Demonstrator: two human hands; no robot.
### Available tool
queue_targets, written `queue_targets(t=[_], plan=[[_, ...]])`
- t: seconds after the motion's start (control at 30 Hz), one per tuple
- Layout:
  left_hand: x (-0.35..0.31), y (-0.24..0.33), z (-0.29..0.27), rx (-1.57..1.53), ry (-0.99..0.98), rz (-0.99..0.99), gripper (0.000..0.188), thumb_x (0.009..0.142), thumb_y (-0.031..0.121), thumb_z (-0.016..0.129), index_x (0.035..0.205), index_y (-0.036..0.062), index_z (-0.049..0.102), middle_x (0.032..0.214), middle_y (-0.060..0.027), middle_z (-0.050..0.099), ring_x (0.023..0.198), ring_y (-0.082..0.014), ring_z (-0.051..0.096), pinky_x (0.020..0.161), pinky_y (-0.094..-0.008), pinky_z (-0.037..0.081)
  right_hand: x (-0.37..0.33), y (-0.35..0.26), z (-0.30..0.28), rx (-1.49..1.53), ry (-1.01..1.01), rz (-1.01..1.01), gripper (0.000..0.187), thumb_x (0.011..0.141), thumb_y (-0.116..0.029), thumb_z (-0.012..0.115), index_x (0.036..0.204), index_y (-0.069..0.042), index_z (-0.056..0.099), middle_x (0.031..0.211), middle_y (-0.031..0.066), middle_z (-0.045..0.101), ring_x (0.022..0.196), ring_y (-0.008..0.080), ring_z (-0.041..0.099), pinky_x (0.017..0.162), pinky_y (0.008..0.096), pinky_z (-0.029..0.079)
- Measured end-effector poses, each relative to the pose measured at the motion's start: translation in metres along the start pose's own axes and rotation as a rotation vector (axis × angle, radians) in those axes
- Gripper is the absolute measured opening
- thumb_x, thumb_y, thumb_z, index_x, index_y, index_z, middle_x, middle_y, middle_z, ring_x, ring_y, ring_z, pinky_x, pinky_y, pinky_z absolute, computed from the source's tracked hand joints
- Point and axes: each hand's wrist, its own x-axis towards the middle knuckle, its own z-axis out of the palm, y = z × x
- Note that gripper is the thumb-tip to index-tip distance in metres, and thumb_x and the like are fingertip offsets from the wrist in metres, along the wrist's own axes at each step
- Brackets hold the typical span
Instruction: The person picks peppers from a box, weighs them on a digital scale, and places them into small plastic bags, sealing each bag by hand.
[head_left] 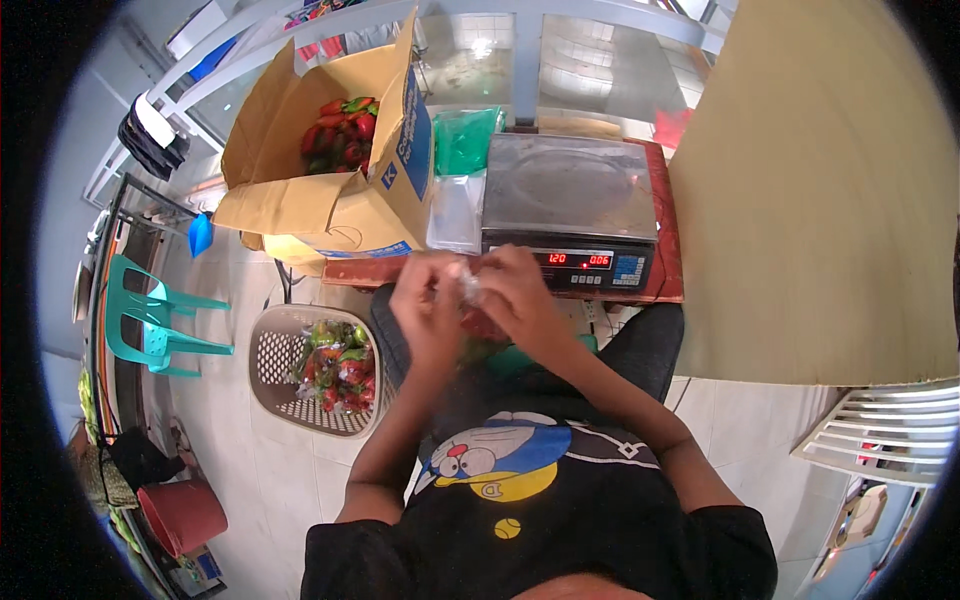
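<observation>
My left hand [425, 300] and my right hand [520, 305] meet in front of the scale, above my lap. Fingers of both are closed on the gathered neck of a clear plastic bag [468, 284]. Something red, probably peppers [480, 326], hangs below in the bag, partly hidden by the hands. Just beyond stands a digital scale [570, 185], its steel plate bare and its red display lit. Left of it, an open cardboard box [290, 215] holds red and green peppers [345, 135]. Bagged peppers [340, 365] lie in a beige plastic basket [268, 375] on the floor, left of my legs.
Green plastic bags [466, 140] and clear bags [455, 215] lie between box and scale on a reddish table [668, 250]. A tall tan panel [820, 200] closes off the right side. A turquoise chair [145, 310] and a red bin [185, 510] stand at left.
</observation>
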Motion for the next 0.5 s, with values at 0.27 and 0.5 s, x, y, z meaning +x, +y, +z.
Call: queue_targets(t=[0.27, 0.5], plan=[[-0.039, -0.062, -0.170, -0.031, 0.377, -0.386, 0.020, 0.100, 0.023, 0.051, 0.095, 0.0045, 0.058, 0.099, -0.0042, 0.062, 0.090, -0.0121, 0.056, 0.079, -0.0273, 0.046, 0.000, -0.009, 0.010, 0.443, -0.191, 0.094, 0.035, 0.089, -0.014, 0.060, 0.123, -0.005, 0.057, 0.124, 0.0169, 0.054, 0.108, 0.0321, 0.057, 0.093, 0.0394, 0.046], [-0.094, -0.194, -0.272, 0.855, 0.194, -0.202, 0.023, 0.082, -0.002, 0.058, 0.104, 0.0024, 0.058, 0.097, -0.0131, 0.067, 0.084, -0.0246, 0.064, 0.070, -0.0348, 0.050, -0.024, 0.021, -0.013, 0.399, -0.203, 0.225, 0.019, 0.091, -0.008, 0.059, 0.108, -0.003, 0.064, 0.100, 0.0109, 0.067, 0.087, 0.0185, 0.066, 0.075, 0.0300, 0.053]])
